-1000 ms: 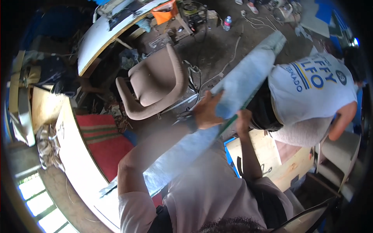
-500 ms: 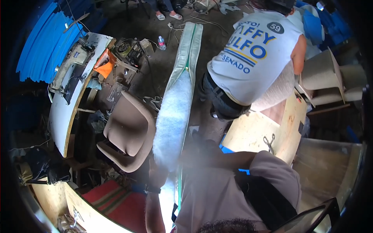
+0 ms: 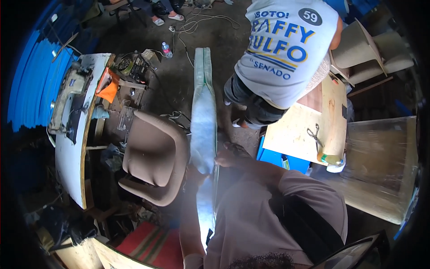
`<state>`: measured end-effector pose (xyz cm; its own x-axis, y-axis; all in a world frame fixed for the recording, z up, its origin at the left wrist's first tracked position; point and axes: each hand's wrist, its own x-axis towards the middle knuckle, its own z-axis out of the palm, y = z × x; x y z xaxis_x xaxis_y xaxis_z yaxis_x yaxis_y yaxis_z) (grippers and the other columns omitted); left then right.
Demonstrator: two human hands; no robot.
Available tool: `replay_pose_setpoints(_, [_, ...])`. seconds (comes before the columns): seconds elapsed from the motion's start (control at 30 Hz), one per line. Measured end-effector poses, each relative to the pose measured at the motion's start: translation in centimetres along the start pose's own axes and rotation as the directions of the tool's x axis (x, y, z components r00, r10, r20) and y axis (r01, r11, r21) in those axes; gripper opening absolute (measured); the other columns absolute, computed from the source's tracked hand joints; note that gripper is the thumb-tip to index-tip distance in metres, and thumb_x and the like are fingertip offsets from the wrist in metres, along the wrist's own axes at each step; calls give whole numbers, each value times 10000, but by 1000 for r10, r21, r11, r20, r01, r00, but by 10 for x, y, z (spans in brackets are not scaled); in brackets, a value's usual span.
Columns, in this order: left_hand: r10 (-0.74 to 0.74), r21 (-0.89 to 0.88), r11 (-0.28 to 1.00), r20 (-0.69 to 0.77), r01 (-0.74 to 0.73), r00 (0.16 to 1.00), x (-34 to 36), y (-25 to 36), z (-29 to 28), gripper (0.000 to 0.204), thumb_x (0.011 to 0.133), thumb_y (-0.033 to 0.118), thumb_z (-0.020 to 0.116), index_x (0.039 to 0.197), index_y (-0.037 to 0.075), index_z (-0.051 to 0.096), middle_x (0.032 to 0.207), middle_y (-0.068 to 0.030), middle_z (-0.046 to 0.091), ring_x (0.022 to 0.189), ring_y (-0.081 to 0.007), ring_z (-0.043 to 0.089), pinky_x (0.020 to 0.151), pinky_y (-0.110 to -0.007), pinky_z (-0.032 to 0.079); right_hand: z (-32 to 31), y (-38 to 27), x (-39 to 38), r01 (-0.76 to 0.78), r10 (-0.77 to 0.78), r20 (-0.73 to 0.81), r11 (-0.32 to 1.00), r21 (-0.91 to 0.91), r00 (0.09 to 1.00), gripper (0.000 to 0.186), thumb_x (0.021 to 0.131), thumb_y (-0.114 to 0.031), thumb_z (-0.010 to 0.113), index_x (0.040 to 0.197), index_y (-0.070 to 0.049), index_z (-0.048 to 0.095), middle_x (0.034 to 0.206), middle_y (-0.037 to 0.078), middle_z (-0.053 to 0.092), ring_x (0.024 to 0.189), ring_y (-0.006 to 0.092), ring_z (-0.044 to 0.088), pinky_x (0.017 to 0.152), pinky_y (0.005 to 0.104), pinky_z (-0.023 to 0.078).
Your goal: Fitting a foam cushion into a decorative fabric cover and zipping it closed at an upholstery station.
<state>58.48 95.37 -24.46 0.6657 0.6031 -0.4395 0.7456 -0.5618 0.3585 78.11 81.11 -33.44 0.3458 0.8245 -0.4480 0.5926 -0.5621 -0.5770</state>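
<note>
I hold a long, pale grey-blue padded panel (image 3: 202, 116) edge-on, so it runs nearly straight up the middle of the picture. My right hand (image 3: 230, 155) grips its right edge at about mid-length. My left hand (image 3: 192, 174) clasps the left edge slightly lower and is partly hidden behind the panel. The panel's far end points toward cables on the floor, and its near end is blurred close to my chest.
A beige chair shell (image 3: 154, 161) stands just left of the panel. Further left, a white table (image 3: 71, 157) carries a sewing machine (image 3: 67, 98) and orange cloth (image 3: 107, 85). A person in a white shirt (image 3: 286, 45) bends over a plywood board (image 3: 291, 134) bearing scissors (image 3: 315, 133).
The view has swung round. The panel lay diagonally and now runs nearly vertical. The person in the white shirt has shifted to the upper right, and both my hands keep their hold.
</note>
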Motion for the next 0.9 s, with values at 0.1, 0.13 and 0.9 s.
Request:
replay_pose_setpoints(0.1, [96, -39, 995, 80, -93, 992, 20, 38, -28, 1190, 636, 642, 830, 1448, -88, 357, 1462, -365, 343, 1356, -480, 381, 1133, -508, 350, 26, 37, 21, 377, -449, -150, 857, -351, 881, 273, 800, -305, 604, 776, -64, 731, 856, 195, 702, 863, 414, 689, 757, 535, 551])
replay_pose_setpoints(0.13, [42, -299, 954, 64, -22, 997, 28, 34, -30, 1089, 718, 619, 795, 1485, -13, 350, 1474, -338, 346, 1357, -486, 378, 1118, -519, 360, -9, 0, 5, 171, -204, -163, 966, -195, 965, 294, 815, -319, 601, 786, -57, 731, 855, 204, 704, 864, 416, 690, 759, 535, 550])
replay_pose_setpoints(0.9, [301, -315, 890, -140, -331, 943, 257, 111, 48, 415, 877, 230, 606, 1238, 25, 624, 1333, -107, 569, 1257, -293, 510, 1051, -433, 388, -185, -13, 86, 129, -121, -94, 988, 86, 988, 249, 911, -268, 578, 974, -35, 639, 851, 146, 634, 832, 296, 659, 743, 465, 510])
